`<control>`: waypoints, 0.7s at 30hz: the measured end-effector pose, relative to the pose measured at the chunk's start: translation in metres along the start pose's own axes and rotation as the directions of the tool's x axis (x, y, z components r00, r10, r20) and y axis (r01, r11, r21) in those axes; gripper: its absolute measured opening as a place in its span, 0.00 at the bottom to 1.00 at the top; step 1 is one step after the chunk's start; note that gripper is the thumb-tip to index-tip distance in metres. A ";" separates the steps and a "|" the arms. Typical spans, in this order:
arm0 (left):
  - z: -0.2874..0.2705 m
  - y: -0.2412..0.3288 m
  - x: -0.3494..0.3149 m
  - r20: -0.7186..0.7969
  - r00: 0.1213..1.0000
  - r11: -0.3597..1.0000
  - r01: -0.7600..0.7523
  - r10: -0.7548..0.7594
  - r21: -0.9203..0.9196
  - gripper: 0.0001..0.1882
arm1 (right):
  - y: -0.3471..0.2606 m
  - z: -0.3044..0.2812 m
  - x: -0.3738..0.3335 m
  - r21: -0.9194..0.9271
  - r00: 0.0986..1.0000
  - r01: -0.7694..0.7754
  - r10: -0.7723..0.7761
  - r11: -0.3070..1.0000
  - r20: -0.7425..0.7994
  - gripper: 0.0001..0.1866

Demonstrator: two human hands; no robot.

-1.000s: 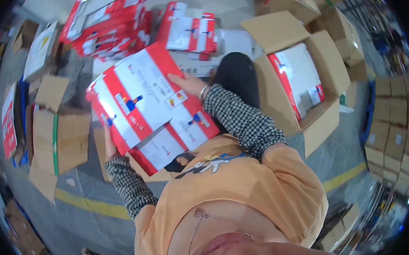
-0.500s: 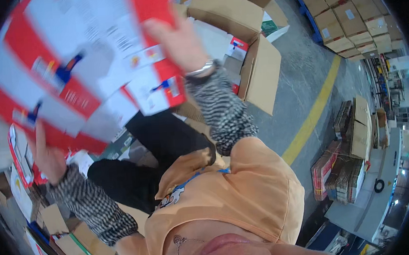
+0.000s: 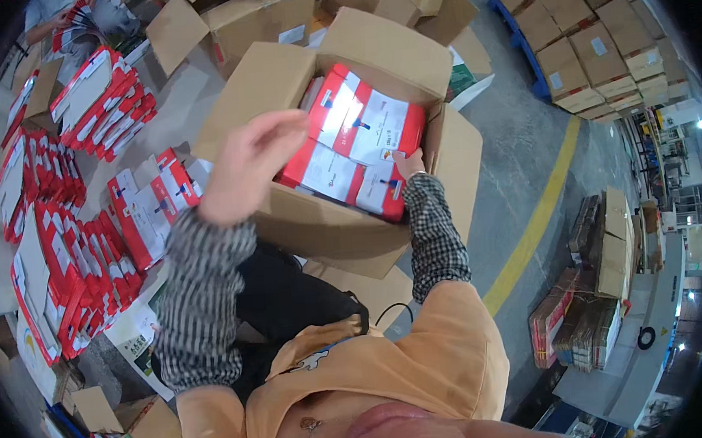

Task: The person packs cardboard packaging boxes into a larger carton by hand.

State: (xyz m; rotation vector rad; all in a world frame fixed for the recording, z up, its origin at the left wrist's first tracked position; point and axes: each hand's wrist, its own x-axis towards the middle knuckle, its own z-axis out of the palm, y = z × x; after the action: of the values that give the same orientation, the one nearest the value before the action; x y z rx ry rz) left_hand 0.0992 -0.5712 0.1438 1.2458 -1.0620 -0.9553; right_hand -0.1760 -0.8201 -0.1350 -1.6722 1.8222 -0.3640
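"Head view: what had changed there?"

"Half a second earlier both hands held the red-and-white pack point(image 3: 373, 124) up in the air. Now it lay inside the open brown box point(image 3: 327, 229), seemingly on top of the one that showed there a second ago."

"What did that mean for the work?"

"I judged that the box now bore the pack's weight, rather than the hands."

"And the fingers?"

"Those of the left hand point(image 3: 250, 173) were loose and parted, with nothing in them, above the box's left side. The right hand point(image 3: 410, 163) touched the pack's right edge; I couldn't tell whether its fingers gripped or merely rested."

"What about the surface?"

"Leaning stacks point(image 3: 107, 102) of similar red-and-white cartons stood to the left on a pale surface point(image 3: 170, 101). Whether that was a desk or sheets laid low, I couldn't tell."

"And the room?"

"A grey floor point(image 3: 510, 167) with a yellow line point(image 3: 541, 206) ran along the right. Beyond it, closed boxes point(image 3: 577, 20) were piled on a blue pallet point(image 3: 516, 41), and bundles of flat cardboard point(image 3: 595, 332) stood lower down. At the upper left another person point(image 3: 113, 20) sat among the cartons, partly out of view."
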 end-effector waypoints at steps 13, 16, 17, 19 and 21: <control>-0.047 0.144 -0.132 -0.421 -0.310 -0.377 -0.923 0.853 -0.083 0.12 | -0.198 0.093 -0.154 0.396 0.748 0.619 -0.663 0.678 -0.035 0.14; -0.087 0.130 -0.165 -0.313 -0.229 -0.204 -0.973 0.922 0.110 0.08 | -0.258 0.153 -0.247 0.583 0.524 0.503 -0.762 0.638 0.381 0.15; -0.099 0.126 -0.170 -0.308 -0.269 -0.238 -0.962 0.913 0.135 0.08 | -0.271 0.182 -0.263 0.583 0.416 0.461 -0.743 0.669 0.524 0.15; -0.113 0.118 -0.183 -0.335 -0.159 -0.162 -0.987 0.929 0.019 0.05 | -0.285 0.226 -0.276 0.558 0.402 0.453 -0.717 0.696 0.569 0.17; -0.132 0.108 -0.205 -0.356 -0.032 -0.062 -0.995 0.934 -0.075 0.03 | -0.283 0.287 -0.277 0.275 0.475 0.432 -0.476 0.859 0.740 0.23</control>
State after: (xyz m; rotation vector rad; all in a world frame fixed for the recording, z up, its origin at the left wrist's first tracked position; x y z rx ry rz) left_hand 0.1749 -0.3306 0.2300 -0.0300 -1.2100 0.2522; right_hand 0.2220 -0.5364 -0.1136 -1.8451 0.6719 0.1402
